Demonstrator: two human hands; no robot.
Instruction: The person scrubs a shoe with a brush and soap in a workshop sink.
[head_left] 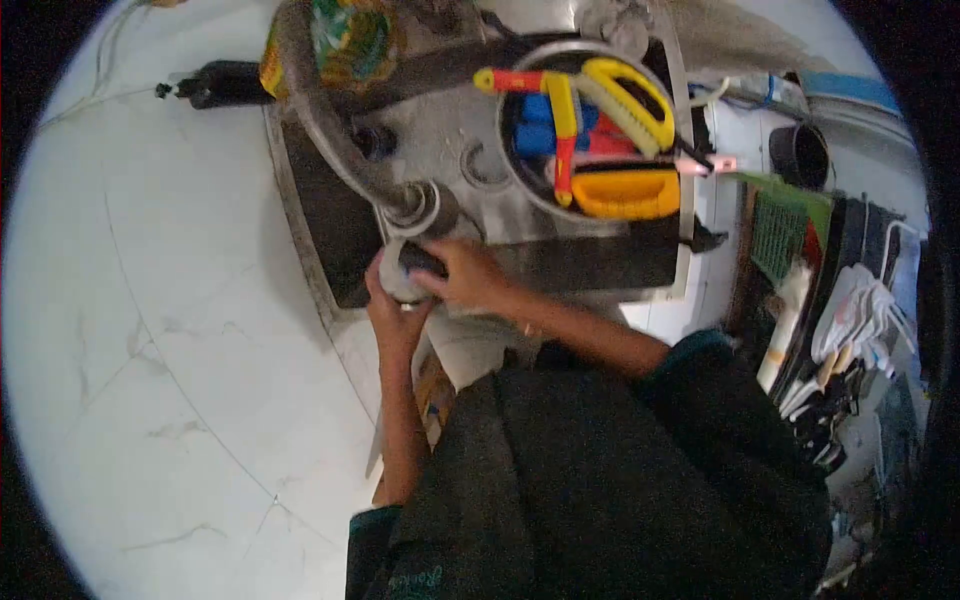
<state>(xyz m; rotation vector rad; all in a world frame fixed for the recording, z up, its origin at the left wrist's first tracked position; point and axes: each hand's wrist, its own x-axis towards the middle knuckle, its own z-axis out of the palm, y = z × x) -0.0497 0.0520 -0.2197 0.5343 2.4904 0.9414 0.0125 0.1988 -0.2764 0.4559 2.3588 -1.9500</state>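
Both my hands are at the near left part of a dusty grey worktable. My left hand is wrapped around the near side of a small round whitish-grey piece. From the right, my right hand grips the same piece, its fingers by a dark part on top. What exactly the piece is, I cannot make out. Just beyond it is the round end fitting of a thick grey hose, very close to or touching the piece.
A round metal tub holds a red-and-yellow tool, yellow-handled saws and blue items. A patterned yellow-green bag lies at the back. A black bottle is on the white floor. Cluttered shelving stands at right.
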